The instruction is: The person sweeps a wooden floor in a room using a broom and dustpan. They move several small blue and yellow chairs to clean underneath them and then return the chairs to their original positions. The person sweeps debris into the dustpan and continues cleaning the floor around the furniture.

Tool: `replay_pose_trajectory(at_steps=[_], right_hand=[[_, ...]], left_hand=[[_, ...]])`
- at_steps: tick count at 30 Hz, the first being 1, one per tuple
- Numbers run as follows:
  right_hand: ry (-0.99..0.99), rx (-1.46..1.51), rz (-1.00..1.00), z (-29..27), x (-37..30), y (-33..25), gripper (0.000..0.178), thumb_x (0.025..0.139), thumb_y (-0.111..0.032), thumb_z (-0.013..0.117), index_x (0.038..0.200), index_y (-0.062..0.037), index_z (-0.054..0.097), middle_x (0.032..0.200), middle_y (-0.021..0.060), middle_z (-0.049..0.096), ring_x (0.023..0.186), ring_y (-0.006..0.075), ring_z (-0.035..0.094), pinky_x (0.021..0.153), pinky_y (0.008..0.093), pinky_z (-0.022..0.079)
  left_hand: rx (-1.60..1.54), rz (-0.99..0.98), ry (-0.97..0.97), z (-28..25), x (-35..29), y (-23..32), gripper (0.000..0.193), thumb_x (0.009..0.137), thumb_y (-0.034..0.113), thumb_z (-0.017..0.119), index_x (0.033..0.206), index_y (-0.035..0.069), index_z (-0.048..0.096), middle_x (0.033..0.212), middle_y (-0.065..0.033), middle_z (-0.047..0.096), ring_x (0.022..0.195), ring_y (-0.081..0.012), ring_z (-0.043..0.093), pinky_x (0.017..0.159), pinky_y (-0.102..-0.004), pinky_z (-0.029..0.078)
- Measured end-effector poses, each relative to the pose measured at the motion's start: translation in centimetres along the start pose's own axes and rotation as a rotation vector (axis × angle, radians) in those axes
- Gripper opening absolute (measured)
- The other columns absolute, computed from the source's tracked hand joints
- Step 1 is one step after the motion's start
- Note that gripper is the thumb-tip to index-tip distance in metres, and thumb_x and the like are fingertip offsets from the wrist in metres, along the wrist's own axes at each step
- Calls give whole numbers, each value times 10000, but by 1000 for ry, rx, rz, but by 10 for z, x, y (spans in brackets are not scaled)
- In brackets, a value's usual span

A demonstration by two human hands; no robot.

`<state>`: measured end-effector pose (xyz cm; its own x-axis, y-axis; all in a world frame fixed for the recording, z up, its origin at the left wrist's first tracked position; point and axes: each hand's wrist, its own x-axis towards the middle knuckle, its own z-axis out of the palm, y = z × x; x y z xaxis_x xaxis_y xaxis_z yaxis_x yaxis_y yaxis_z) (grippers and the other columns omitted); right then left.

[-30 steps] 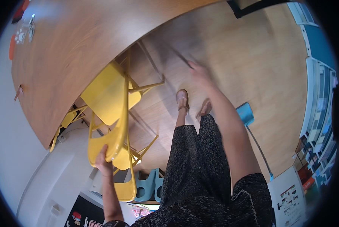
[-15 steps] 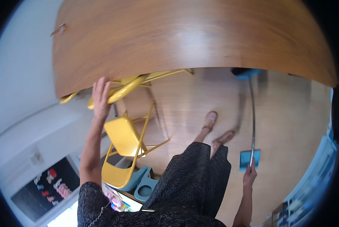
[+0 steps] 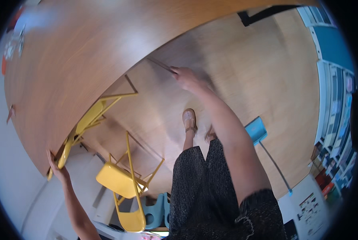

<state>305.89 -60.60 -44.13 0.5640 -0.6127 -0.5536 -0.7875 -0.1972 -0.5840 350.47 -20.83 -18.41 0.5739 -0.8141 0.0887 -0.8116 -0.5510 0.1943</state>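
Note:
My right hand grips the thin handle of a broom, which slants under the wooden table. The table hides the broom's head. At the table's left end, my left hand rests against the backrest of a folding yellow chair, beside the table edge. Its fingers are stretched out, not wrapped around anything. That chair is partly tucked under the tabletop. On the floor to my right lies a blue dustpan with a long thin handle.
A second yellow folding chair stands near my left side, with blue-grey plastic stools behind it. Shelves of books line the right side. A black table leg shows at the far right. My feet are on a wooden floor.
My view has turned to the right. My right hand has swung forward and left with the broom, whose head has passed under the table. My left hand stays by the chair back.

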Motion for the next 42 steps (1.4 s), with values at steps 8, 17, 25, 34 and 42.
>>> replay_pose_trajectory(at_steps=[8, 17, 25, 34, 42], right_hand=[[284, 279, 341, -34, 52, 67, 364, 921, -293, 469, 1280, -252, 517, 1124, 108, 621, 1027, 316, 591, 854, 404, 493], [634, 510, 439, 9, -117, 246, 452, 912, -259, 535, 1353, -216, 445, 1042, 205, 622, 910, 355, 620, 773, 387, 488], [313, 536, 815, 83, -489, 177, 496, 920, -163, 522, 1395, -157, 378, 916, 246, 617, 796, 407, 614, 652, 423, 490], [243, 426, 397, 50, -405, 114, 571, 916, -184, 512, 1439, -182, 281, 683, 221, 580, 621, 395, 588, 568, 441, 480], [189, 367, 322, 19, -213, 171, 507, 844, -191, 532, 1339, -255, 449, 842, 182, 655, 763, 343, 646, 668, 432, 511]], left_hand=[[376, -171, -345, -25, 6, 33, 755, 781, -109, 511, 1455, 78, 227, 1445, -136, 353, 1310, -300, 372, 1079, -388, 310], [551, -131, -578, -48, 85, 68, 630, 749, -104, 419, 1358, 55, 408, 1376, -172, 433, 1263, -305, 410, 1051, -361, 334], [-416, 432, -123, 70, 156, 499, 500, 901, 188, 566, 1348, 25, 413, 1391, -123, 420, 1313, -246, 355, 1078, -368, 278], [10, 898, 58, 140, 173, 617, 713, 828, 437, 602, 1380, 60, 357, 1408, -165, 374, 1314, -329, 327, 1088, -447, 230], [57, 911, 60, 151, 177, 625, 699, 810, 300, 651, 1385, 51, 340, 1414, -172, 356, 1307, -338, 326, 1077, -444, 246]])
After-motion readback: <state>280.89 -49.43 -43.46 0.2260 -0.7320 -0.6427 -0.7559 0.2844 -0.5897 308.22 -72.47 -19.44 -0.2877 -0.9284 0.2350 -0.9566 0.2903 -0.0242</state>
